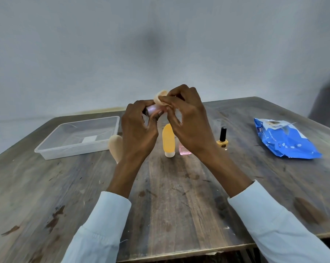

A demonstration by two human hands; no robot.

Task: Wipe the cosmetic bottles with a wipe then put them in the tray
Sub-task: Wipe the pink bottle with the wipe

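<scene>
Gripping a small bottle [150,109], left hand [139,130]; right hand [187,118] fingers pinch wipe [161,98] above orange tube [168,140].

— What's the person wearing, from where you stand?

— Long sleeves, pale blue, almost white. The left sleeve [103,224] and the right sleeve [270,221] look like the same shirt, a plain light cloth with no pattern or print I can make out.

— Cuffs?

— Plain, and they stop short of the wrists, so the forearms below them are bare. There's a seam line and a few soft creases on the left one.

— Anything on the hands?

— No. The left hand [139,130] and the right hand [189,122] are both bare.
</scene>
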